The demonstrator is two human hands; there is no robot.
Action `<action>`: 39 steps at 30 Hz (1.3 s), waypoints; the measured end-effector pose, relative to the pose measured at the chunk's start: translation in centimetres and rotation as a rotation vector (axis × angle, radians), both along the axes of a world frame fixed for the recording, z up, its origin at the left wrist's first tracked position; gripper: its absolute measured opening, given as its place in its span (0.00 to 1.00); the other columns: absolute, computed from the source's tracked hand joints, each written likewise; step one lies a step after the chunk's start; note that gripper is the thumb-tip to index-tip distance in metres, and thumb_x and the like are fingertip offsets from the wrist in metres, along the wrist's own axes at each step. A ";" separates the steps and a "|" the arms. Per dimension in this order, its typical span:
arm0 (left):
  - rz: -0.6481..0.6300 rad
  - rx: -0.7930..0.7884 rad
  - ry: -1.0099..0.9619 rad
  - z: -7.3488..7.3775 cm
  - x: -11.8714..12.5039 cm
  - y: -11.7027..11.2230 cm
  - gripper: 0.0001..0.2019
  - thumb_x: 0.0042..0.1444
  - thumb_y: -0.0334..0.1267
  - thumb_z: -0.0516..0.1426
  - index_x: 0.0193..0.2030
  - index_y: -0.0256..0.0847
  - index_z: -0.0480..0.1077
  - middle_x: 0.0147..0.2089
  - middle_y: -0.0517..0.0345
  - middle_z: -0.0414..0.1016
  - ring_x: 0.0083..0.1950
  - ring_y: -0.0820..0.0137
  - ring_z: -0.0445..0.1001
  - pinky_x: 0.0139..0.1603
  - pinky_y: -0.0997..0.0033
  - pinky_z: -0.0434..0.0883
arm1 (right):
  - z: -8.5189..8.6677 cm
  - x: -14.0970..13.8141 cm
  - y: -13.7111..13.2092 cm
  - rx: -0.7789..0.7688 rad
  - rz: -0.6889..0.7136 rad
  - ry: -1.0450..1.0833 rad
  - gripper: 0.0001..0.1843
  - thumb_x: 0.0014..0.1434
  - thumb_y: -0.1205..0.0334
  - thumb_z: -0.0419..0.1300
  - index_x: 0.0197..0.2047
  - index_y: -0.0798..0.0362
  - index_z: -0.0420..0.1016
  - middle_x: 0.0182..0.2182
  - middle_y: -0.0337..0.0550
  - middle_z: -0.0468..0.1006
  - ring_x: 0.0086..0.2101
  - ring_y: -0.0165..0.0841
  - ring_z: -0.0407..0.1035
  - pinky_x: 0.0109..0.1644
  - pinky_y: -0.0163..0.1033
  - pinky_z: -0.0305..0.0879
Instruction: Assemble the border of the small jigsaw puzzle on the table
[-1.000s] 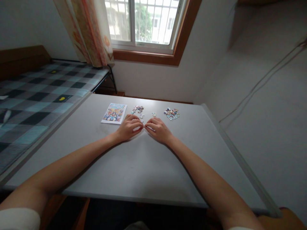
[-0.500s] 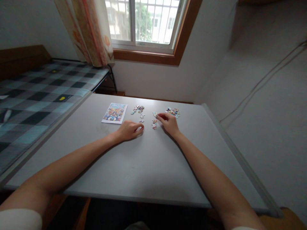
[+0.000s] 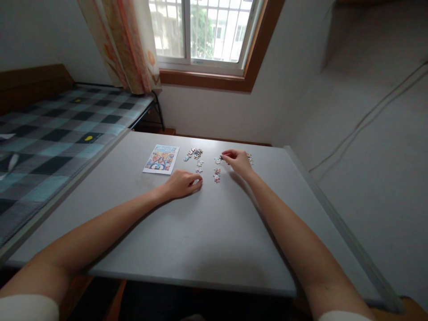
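My left hand (image 3: 183, 183) rests on the grey table (image 3: 200, 232) with its fingers curled; what is in them, if anything, is hidden. My right hand (image 3: 237, 160) reaches farther out, its fingers pinched at a small jigsaw piece beside a colourful pile of pieces (image 3: 250, 158) that it partly covers. A short row of joined pieces (image 3: 217, 174) lies between my hands. Another small heap of pieces (image 3: 194, 154) sits beyond my left hand. A printed picture card (image 3: 161, 159) lies flat to the left of that heap.
A bed with a checked blue-and-black cover (image 3: 53, 138) runs along the table's left edge. A window (image 3: 200, 31) with a patterned curtain (image 3: 123, 44) is behind the table. A white wall with a cable stands to the right.
My right hand left my left hand and moved away to the far right pile. A short row of pieces now lies uncovered between the hands. My left hand stayed put.
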State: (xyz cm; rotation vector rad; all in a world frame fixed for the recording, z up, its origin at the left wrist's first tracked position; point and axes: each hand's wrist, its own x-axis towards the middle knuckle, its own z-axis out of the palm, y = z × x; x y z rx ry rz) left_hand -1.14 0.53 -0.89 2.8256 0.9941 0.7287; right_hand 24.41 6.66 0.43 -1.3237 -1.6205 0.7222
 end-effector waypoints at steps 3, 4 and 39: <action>0.003 -0.005 0.012 0.0 0.0 0.0 0.13 0.62 0.42 0.52 0.36 0.41 0.76 0.21 0.61 0.73 0.22 0.74 0.70 0.26 0.76 0.60 | -0.8 -0.4 -0.1 0.001 0.022 0.014 0.08 0.48 0.61 0.65 0.32 0.56 0.80 0.27 0.45 0.81 0.29 0.33 0.74 0.37 0.39 0.70; 0.003 -0.008 0.016 0.1 0.0 0.0 0.13 0.62 0.41 0.52 0.36 0.41 0.76 0.21 0.61 0.73 0.22 0.74 0.70 0.27 0.76 0.60 | -1.0 -0.5 -0.2 0.008 0.031 0.016 0.08 0.48 0.61 0.65 0.32 0.56 0.80 0.28 0.45 0.81 0.30 0.34 0.74 0.38 0.39 0.70; 0.006 -0.026 0.001 0.3 0.2 -0.1 0.13 0.62 0.42 0.52 0.35 0.42 0.77 0.21 0.61 0.72 0.21 0.75 0.68 0.26 0.75 0.60 | -2.4 -0.6 -1.8 0.158 0.052 -0.268 0.08 0.52 0.64 0.61 0.33 0.54 0.82 0.27 0.42 0.78 0.25 0.28 0.65 0.33 0.35 0.64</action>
